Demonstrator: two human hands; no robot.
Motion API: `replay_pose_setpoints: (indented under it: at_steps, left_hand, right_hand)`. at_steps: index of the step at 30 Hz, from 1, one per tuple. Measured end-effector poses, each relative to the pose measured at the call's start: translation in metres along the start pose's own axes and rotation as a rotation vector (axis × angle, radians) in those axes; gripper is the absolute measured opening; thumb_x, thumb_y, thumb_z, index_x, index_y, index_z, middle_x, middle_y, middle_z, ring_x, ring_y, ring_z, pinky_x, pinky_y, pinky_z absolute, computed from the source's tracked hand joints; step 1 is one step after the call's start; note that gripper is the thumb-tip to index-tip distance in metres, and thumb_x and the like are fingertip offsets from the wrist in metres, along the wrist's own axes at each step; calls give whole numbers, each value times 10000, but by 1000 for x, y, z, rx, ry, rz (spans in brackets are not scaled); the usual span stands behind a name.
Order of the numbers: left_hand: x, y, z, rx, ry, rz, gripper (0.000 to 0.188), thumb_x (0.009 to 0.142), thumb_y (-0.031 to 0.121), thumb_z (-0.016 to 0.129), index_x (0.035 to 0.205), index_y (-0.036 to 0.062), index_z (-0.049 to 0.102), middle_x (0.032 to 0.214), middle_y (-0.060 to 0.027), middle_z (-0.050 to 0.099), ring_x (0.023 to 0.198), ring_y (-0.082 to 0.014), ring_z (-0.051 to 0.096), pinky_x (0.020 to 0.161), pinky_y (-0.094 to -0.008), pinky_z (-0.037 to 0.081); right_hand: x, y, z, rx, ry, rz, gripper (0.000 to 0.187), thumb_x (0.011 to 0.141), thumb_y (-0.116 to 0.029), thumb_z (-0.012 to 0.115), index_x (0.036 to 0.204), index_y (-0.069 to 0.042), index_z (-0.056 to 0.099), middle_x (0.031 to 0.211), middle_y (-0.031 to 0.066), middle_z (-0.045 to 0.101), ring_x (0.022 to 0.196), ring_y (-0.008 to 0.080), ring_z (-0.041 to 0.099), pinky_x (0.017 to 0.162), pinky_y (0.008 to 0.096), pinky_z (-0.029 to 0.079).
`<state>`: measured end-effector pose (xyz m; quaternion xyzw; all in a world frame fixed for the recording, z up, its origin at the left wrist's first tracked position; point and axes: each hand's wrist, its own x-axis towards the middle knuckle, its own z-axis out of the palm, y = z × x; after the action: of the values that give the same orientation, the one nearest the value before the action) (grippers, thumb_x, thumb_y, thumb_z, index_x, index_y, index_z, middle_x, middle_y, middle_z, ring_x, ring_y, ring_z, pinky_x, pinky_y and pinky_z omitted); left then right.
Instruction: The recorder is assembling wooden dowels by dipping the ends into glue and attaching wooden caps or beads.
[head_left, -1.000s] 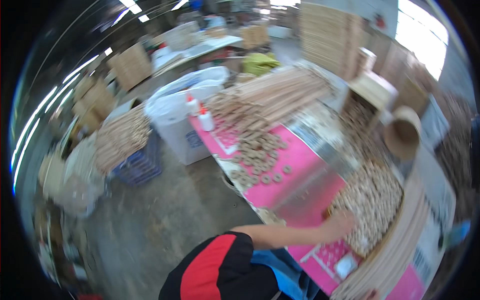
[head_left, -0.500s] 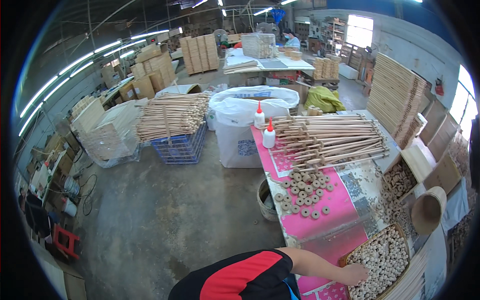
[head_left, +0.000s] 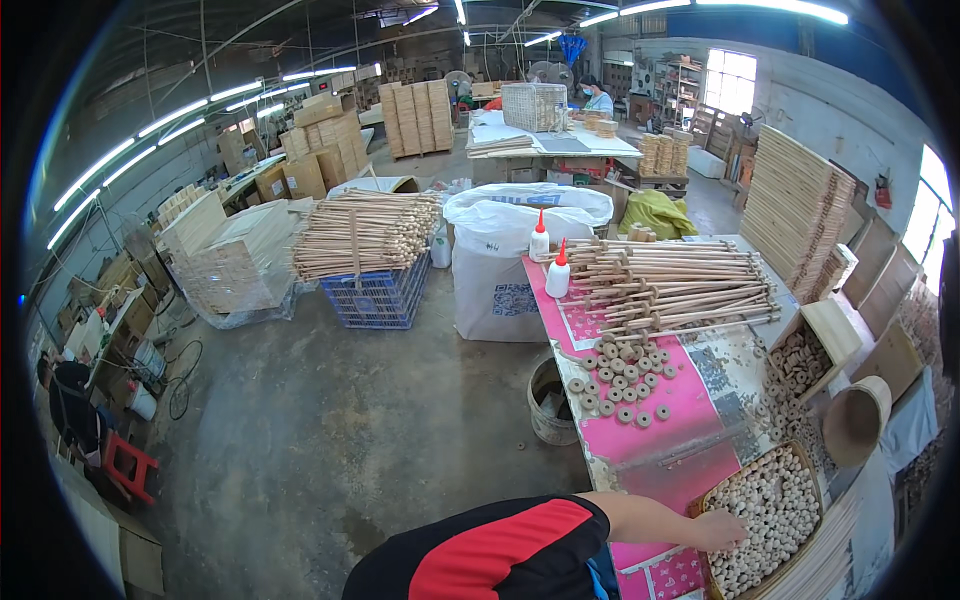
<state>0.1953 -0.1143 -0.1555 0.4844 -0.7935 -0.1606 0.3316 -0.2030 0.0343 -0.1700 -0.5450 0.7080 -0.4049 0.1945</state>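
My left hand [head_left: 719, 530] reaches in from the lower edge and rests over the left side of a shallow tray [head_left: 821, 490] of small pale wooden balls [head_left: 765, 515]. Its fingers are bent and bunched down against the balls; whatever they pinch is too small to make out. A black and red sleeve [head_left: 500, 545] covers the upper arm. My right hand is out of the picture. Beyond the tray, a loose cluster of brown wooden rings [head_left: 627, 385] lies on the pink table covering [head_left: 650, 460]. Thin wooden rods [head_left: 690, 285], with ring-shaped pieces on them, lie stacked farther back.
Two white glue bottles [head_left: 557, 275] with red tips stand by the table's left edge. A box of brown pieces [head_left: 800, 360] and a round tub [head_left: 857, 420] lie to the right. On the floor are a bucket [head_left: 552, 415], a white sack [head_left: 490, 270] and a blue crate [head_left: 375, 300].
The view has shifted, so the whole scene sits slightly farther right and lower. My left hand stays at the tray's left side, its fingers still among the wooden balls.
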Motion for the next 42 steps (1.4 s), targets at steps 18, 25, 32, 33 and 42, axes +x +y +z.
replay_pose_setpoints:
  at_steps: [18,25,32,33,42]
  left_hand:
    - [0,-1,3,-118,50,81,266,762,196,750,928,99,567,976,-89,550,911,-310,614,772,-445,482]
    - [1,0,6,-48,14,87,260,774,209,742,948,114,573,987,-74,563,950,-276,610,816,-415,473]
    - [3,-4,7,-18,-18,54,302,770,226,751,992,113,580,1007,-55,571,1023,-249,598,879,-398,454]
    - [3,-1,0,-4,-23,45,283,785,223,737,989,113,576,1010,-60,569,1015,-252,603,880,-399,454]
    - [3,11,-38,-756,132,-195,145,926,250,639,968,116,602,853,-4,608,817,-181,611,747,-356,492]
  right_hand:
    - [18,-167,50,148,-359,-45,312,1023,-229,571,1111,70,592,972,158,618,840,215,582,733,322,508]
    - [3,-171,67,262,-160,-111,306,1015,-199,588,1125,86,604,960,167,643,820,209,584,705,325,512]
    - [-4,-160,70,425,-124,-162,280,1012,-178,583,1111,83,606,913,138,621,786,187,566,664,296,496]
    - [-8,-163,69,426,-122,-160,280,1012,-178,583,1111,83,606,913,138,621,786,187,566,664,296,496]
    - [-32,-163,63,315,-48,-146,312,1010,-227,591,1164,43,618,1011,184,641,886,233,596,786,341,505]
